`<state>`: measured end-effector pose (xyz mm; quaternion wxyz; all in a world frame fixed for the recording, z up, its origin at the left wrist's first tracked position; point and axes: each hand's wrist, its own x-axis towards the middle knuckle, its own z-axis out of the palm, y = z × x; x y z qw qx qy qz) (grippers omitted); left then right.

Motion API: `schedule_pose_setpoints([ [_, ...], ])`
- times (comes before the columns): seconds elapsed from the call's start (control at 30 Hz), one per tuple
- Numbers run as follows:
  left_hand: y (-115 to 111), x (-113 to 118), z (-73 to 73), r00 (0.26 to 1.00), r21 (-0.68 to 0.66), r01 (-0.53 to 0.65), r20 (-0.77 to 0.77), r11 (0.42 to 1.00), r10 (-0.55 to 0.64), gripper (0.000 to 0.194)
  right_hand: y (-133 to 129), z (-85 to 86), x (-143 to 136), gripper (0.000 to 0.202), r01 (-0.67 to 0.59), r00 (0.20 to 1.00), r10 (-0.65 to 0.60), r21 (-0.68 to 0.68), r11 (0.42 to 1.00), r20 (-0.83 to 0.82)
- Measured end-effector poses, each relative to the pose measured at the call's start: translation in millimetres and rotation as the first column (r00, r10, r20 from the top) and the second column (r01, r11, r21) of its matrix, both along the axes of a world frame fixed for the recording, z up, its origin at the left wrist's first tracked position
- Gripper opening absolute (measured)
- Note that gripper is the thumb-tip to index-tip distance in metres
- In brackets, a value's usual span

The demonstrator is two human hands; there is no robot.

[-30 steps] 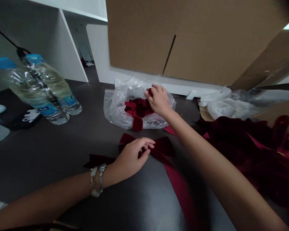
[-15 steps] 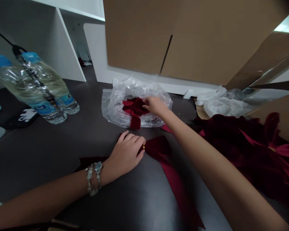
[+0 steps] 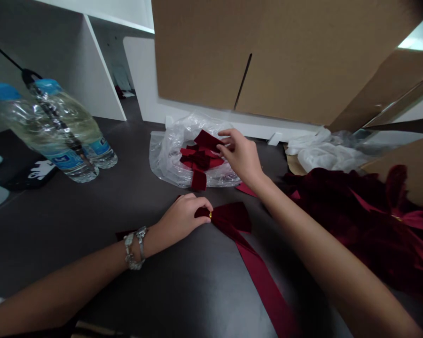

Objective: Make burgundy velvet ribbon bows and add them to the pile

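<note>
My left hand (image 3: 183,218), with bracelets at its wrist, pinches a dark red velvet bow (image 3: 232,216) at its middle, beside a small gold-coloured tie. The bow lies on the dark table, one long tail running toward the front; its left loop is mostly hidden under the hand. My right hand (image 3: 241,155) holds a short dark red velvet strip (image 3: 207,140) between thumb and fingers, just above an open clear plastic bag (image 3: 160,159). More short velvet pieces (image 3: 197,162) lie in the bag, one hanging over its front edge.
A pile of dark red velvet bows (image 3: 359,225) lies at the right, with crumpled white plastic wrapping (image 3: 327,152) behind it. Two blue-capped bottles (image 3: 70,136) stand at the left beside a black phone-like object (image 3: 35,173). A large cardboard sheet (image 3: 268,61) rises at the back.
My right hand has lifted a velvet strip from the pieces in the bag. My left hand has turned slightly, its thumb and finger now pinching beside the bow's gold tie.
</note>
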<state>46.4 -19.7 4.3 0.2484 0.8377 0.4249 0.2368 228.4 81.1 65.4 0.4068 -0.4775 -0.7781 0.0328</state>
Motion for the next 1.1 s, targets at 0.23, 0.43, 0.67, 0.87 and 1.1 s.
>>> schedule_pose_setpoints([
  [0.23,-4.0,7.0,13.2,0.886,-0.341,-0.051,0.418,0.939,0.200,0.038,-84.8,-32.0,23.3,0.014,-0.269,0.959,0.236,0.249,0.930,0.155],
  [0.43,1.0,2.3,22.1,0.693,-0.744,0.155,0.550,0.649,0.465,0.023,-99.6,-53.2,32.9,0.024,-0.482,0.871,0.428,0.252,0.839,0.243],
  [0.67,2.9,0.7,21.4,0.642,-0.740,0.160,0.581,0.654,0.501,0.016,-94.0,-63.5,34.3,0.026,-0.422,0.903,0.428,0.249,0.872,0.032],
  [0.87,3.2,1.3,19.9,0.590,-0.737,0.220,0.622,0.639,0.515,0.015,-91.1,-69.0,42.9,0.034,-0.454,0.890,0.452,0.239,0.858,0.063],
  [1.1,2.0,2.6,20.4,0.621,-0.751,0.165,0.583,0.639,0.525,0.023,-96.6,-55.0,29.0,0.018,-0.394,0.903,0.405,0.099,0.914,-0.145],
])
